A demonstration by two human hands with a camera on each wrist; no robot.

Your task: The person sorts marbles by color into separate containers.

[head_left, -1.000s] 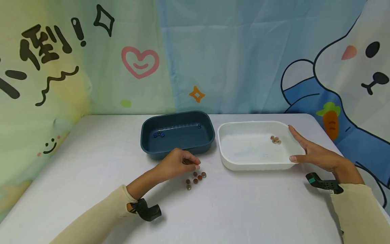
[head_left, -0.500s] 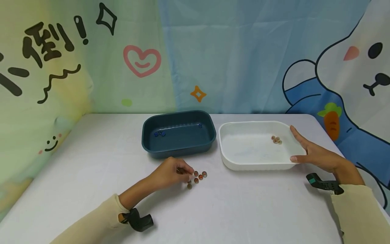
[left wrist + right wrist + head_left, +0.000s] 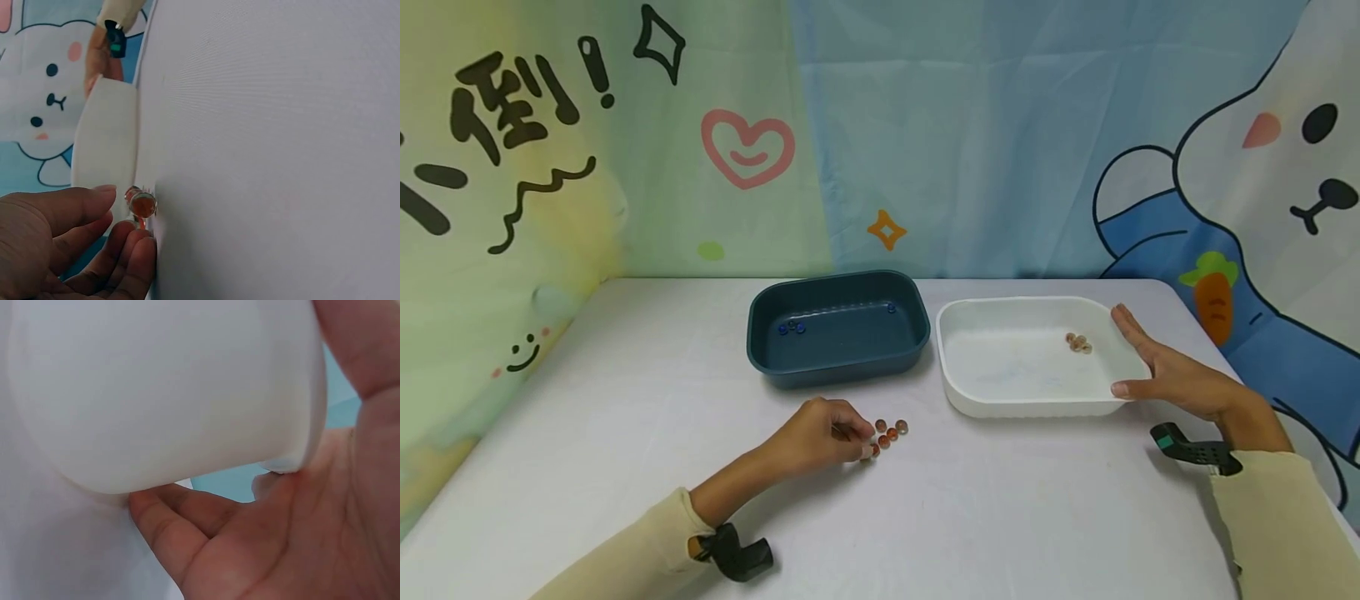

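My left hand (image 3: 820, 437) is low over the table, its fingertips at the near left of a small cluster of brown-orange glass marbles (image 3: 883, 442). In the left wrist view the thumb and bent fingers stand apart, with an orange marble (image 3: 142, 204) close beyond the fingertips. One or more marbles are partly hidden by that hand. At the right, my right hand (image 3: 1187, 379) holds the end of a white tray (image 3: 1000, 367), thumb at the front corner and fingers along the side. Several pale brown marbles (image 3: 1078, 342) lie inside this tray.
Left of the white tray stands a dark teal tray (image 3: 842, 371), behind my left hand, with several blue marbles (image 3: 792, 327) in it. A printed cloth backdrop (image 3: 1000, 167) rises behind the table. A black cable runs along the right side.
My left hand has drawn back from the teal tray toward the lower left, then its fingertips reached the nearest marbles. The right hand and both trays stay in place.
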